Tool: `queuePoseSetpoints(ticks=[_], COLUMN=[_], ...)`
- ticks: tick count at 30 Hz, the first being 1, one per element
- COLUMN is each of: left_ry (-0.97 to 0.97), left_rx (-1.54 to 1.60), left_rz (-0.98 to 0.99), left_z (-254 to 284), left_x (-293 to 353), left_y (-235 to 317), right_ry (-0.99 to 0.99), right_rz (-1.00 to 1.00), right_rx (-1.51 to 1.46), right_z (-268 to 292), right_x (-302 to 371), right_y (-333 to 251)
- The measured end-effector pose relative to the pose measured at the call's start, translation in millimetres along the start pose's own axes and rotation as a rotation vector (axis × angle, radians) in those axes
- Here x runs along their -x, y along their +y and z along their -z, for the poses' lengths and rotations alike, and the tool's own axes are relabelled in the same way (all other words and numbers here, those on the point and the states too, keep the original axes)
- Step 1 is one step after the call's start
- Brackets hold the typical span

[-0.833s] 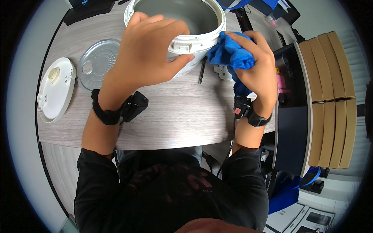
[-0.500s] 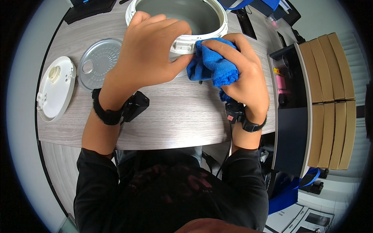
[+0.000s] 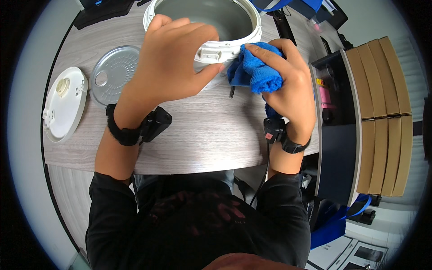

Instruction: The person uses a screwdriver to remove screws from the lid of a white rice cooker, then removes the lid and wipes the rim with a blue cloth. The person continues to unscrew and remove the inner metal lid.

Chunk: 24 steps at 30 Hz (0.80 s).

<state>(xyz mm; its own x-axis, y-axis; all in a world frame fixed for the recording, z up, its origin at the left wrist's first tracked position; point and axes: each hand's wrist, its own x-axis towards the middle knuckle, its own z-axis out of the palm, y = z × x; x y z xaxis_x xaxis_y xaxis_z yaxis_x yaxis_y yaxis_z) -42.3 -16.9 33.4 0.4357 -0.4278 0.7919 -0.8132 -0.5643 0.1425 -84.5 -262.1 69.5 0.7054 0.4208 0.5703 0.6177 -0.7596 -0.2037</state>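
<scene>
A white round pot body with a grey inside, looking like a rice cooker (image 3: 229, 50), stands at the far middle of the table. My left hand (image 3: 173, 60) is closed on its near rim, fingers curled over the edge and thumb against the outside. My right hand (image 3: 291, 85) is closed round a crumpled blue cloth (image 3: 256, 69), which touches the near right side of the cooker just under the rim. A round metal inner lid (image 3: 117, 76) with a hole lies left of my left hand. Further left is a white outer lid (image 3: 69, 108).
Pale wood-grain table (image 3: 211, 139) lies under it all. A small dark stick-like object (image 3: 232, 92) rests below the cloth. At the right stands a dark shelf unit (image 3: 337, 148) beside several cardboard boxes (image 3: 378, 117). A black device (image 3: 99, 13) sits at the far left.
My right hand and the cloth have slid a little to the right along the cooker's side. The cooker has shifted slightly left; my left hand keeps its hold.
</scene>
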Motion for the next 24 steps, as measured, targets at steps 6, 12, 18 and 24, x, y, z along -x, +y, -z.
queuePoseSetpoints(ticks=[6,12,18,24], left_ry=[-0.075,0.002,-0.003,-0.006], left_rx=[-0.007,-0.021,-0.014,0.000], left_rz=[0.027,-0.010,0.001,-0.001], left_z=[5,2,2,3], left_x=[0,-2,-3,-2], left_y=[1,1,2,1], right_ry=[0.100,0.133,0.033,-0.015], right_rz=[-0.102,-0.131,0.058,-0.045], right_rx=[0.030,0.060,-0.047,-0.102], right_z=[-8,-12,-4,3], right_x=[-3,-5,0,-1], right_y=[28,27,10,22])
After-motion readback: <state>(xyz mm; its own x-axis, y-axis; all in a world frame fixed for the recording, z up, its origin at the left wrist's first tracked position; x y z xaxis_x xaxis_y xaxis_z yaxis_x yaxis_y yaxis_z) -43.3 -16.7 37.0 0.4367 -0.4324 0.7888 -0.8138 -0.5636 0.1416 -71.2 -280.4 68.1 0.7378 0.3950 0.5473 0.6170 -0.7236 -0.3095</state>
